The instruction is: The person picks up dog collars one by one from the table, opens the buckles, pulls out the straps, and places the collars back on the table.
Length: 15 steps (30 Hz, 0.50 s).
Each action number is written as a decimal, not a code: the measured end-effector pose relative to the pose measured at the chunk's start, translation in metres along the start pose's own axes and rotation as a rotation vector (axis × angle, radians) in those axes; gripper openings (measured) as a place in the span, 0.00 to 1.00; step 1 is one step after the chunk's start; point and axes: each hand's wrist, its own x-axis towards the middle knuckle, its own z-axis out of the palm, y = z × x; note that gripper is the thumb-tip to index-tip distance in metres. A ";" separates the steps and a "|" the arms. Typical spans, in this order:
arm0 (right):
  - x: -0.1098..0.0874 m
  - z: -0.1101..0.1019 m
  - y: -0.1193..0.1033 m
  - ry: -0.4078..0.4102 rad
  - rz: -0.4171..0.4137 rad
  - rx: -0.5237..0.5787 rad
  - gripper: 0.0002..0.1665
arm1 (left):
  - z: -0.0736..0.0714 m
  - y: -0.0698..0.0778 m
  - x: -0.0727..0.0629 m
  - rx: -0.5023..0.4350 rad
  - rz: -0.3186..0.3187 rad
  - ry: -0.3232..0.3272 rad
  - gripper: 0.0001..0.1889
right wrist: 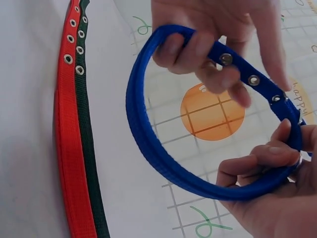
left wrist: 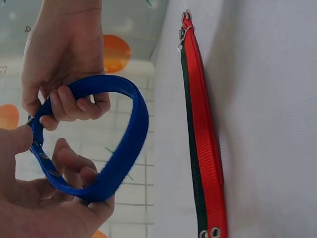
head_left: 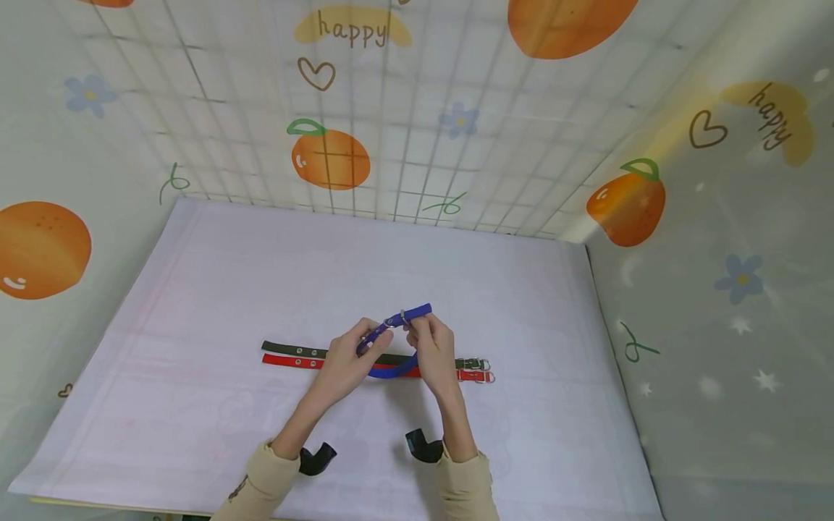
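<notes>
A blue collar (right wrist: 153, 153), with metal eyelets along one part, is bent into a loop above the table. My left hand (head_left: 345, 365) holds its eyelet part, the fingers curled round the band in the right wrist view. My right hand (head_left: 436, 351) grips the other side by the buckle, where the strap's blue end (head_left: 420, 312) sticks out past the metal. Fingers partly hide the buckle. Below both hands, a dark green collar (head_left: 279, 347) and a red collar (left wrist: 205, 124) lie side by side, touching, their buckles to the right in the head view.
The collars lie on a white-covered table (head_left: 195, 289). A grid (head_left: 404, 145) behind a printed sheet rises at the back, and printed sheets (head_left: 717, 304) hang at the sides. Black curved pieces (head_left: 318, 459) sit by both wrists, next to beige sleeves (head_left: 267, 481).
</notes>
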 end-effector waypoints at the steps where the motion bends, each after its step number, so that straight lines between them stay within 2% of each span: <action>1: 0.000 0.000 0.000 -0.001 0.001 -0.005 0.19 | 0.000 0.001 0.000 0.003 0.009 0.002 0.15; 7: 0.000 0.000 0.003 -0.031 0.002 -0.065 0.20 | 0.001 0.008 0.003 0.027 0.080 0.007 0.16; 15: -0.001 0.000 0.002 -0.029 0.002 -0.069 0.20 | 0.001 0.009 0.005 0.027 0.110 -0.009 0.14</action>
